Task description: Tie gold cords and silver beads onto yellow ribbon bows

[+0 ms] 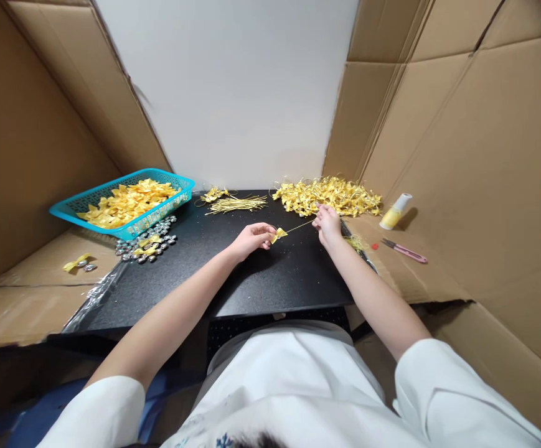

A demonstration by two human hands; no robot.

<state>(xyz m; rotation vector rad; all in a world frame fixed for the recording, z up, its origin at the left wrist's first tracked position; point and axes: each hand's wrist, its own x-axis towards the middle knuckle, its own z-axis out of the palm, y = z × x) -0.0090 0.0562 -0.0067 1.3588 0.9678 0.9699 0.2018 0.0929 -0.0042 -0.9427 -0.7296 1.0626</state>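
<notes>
My left hand (250,239) pinches a small yellow ribbon bow (278,234) above the black table (251,280). A thin gold wire (299,227) runs from the bow to my right hand (327,224), which holds its other end. Both hands hover over the table's middle. Just beyond my right hand lies a heap of finished yellow bows with gold wires (329,196). A bundle of loose gold wires (236,203) lies at the table's far edge.
A turquoise basket (71,210) of yellow ribbon pieces sits at the left. Silver beads (146,244) lie beside it. On the cardboard at the right are a white-and-yellow tube (395,211) and pink snips (404,251). Cardboard walls stand on both sides.
</notes>
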